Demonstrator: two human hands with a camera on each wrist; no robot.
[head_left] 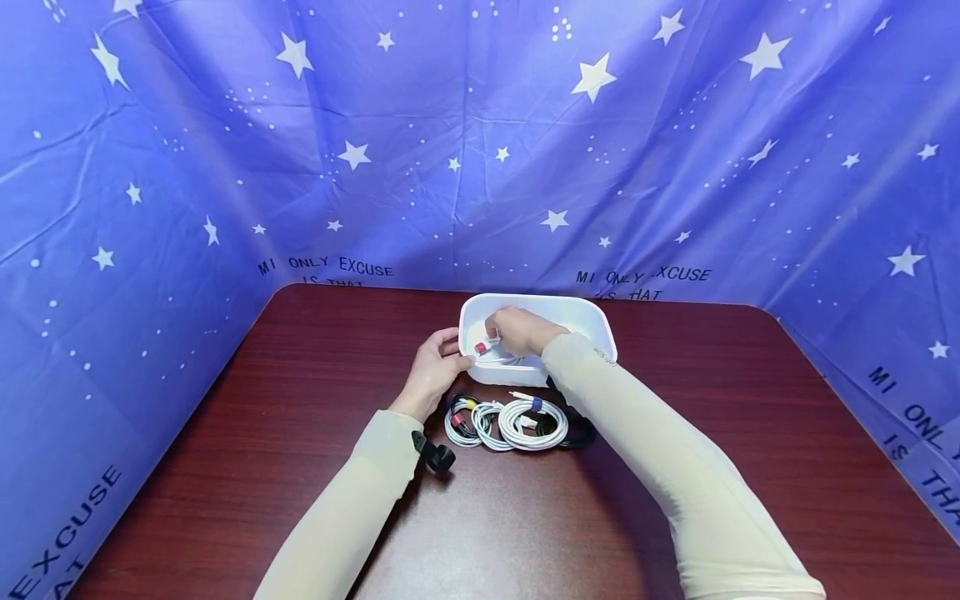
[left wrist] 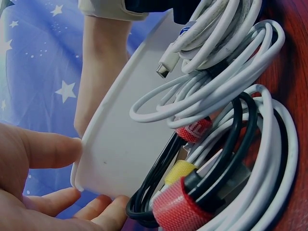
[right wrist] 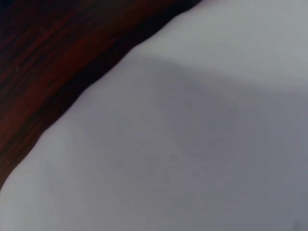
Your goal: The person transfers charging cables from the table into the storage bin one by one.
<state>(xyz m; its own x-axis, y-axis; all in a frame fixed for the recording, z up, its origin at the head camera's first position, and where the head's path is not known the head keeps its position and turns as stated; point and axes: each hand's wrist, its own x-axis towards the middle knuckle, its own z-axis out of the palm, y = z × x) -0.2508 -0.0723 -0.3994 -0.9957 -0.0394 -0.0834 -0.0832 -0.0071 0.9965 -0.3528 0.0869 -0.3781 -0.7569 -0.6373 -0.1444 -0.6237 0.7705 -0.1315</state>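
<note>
Red-strapped white cable [head_left: 492,342] inside the white bin [head_left: 506,377], near its left end. At the bin's left end, the left hand [head_left: 433,371] touches the rim, fingers spread; before the bin, coiled cables [head_left: 505,425]; within it, the right hand [head_left: 517,330], fingers bent down beside the cable, pinching indeterminable.

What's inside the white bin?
Inside the white bin: the right hand, with a white cable and its red strap at the fingertips. The hand and sleeve cover part of the floor; anything beneath them can't be seen.
</note>
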